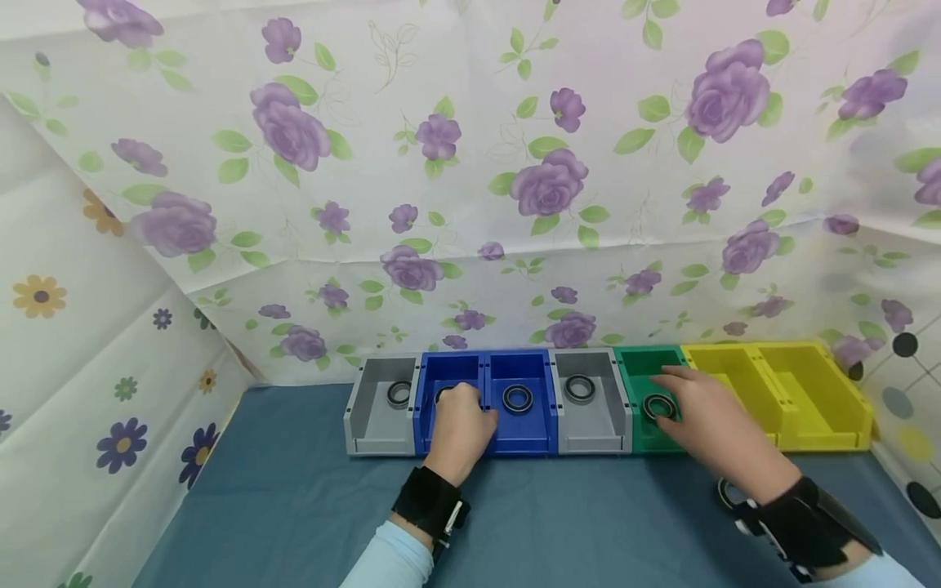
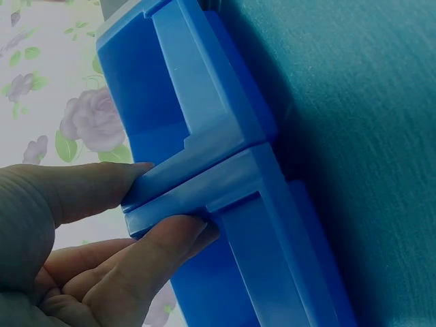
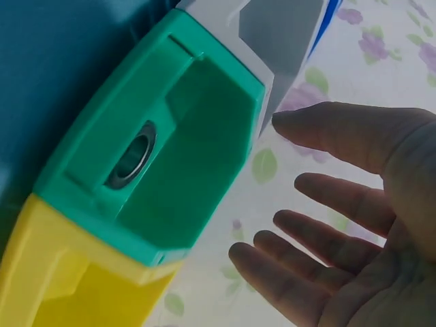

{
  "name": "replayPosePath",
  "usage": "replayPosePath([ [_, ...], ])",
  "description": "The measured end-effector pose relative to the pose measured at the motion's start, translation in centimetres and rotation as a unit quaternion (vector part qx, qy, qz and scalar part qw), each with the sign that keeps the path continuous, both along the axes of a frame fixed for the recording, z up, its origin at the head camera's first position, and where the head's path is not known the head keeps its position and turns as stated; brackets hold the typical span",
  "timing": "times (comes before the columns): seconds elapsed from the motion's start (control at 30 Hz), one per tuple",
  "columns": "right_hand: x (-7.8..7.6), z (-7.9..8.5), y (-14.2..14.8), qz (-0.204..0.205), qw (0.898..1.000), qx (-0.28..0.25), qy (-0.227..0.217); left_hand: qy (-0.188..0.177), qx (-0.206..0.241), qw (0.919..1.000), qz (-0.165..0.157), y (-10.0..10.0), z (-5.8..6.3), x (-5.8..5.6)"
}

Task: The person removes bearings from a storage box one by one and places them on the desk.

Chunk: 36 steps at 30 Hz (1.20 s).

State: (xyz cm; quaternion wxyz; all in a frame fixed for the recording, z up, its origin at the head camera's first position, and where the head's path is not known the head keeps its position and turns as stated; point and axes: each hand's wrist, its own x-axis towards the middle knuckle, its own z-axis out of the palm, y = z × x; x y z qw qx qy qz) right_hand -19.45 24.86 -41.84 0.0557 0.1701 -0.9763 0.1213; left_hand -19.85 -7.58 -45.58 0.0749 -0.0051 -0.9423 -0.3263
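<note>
A: What state did we record at the left hand (image 1: 459,429)?

B: We found its thumb and fingers clamped on the adjoining walls (image 2: 197,184) of the left blue bin (image 1: 450,365) and the right blue bin (image 1: 520,441), thumb on one side, fingers on the other.

A: And the right hand (image 1: 716,425)?

B: We saw its thumb and fingers apart, with nothing between them. In the head view it overlapped the green bin (image 1: 647,443), whose black-edged ring (image 1: 646,407) lay inside, near the thumb.

A: Where did we locate the other rings?

B: We located one ring (image 1: 530,398) in the right blue bin; the left hand partly covered another (image 1: 438,395) in the left blue bin. The right grey bin (image 1: 595,446), between blue and green, held one ring (image 1: 580,401); the left grey bin (image 1: 378,447), at the row's left end, held another (image 1: 390,395). We also noted a ring (image 1: 722,495) on the blue cloth (image 1: 294,490), partly hidden by the right forearm.

A: What completed the layout?

B: We noted two yellow bins (image 1: 823,439) at the right end and a flowered sheet (image 1: 470,196) behind the row.
</note>
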Motion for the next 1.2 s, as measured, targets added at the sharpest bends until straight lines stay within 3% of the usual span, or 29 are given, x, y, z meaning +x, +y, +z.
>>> replayPosePath([
  [0.33, -1.9, -1.5, -0.9, 0.013, 1.000, 0.007, -0.028, 0.007, 0.005, 0.9999, -0.006, 0.0, -0.2, 0.0],
  [1.2, -3.5, -3.9, -0.9, -0.035, 0.996, 0.011, -0.079, 0.000, 0.001, 1.0000, 0.001, -0.1, -0.1, -0.2],
])
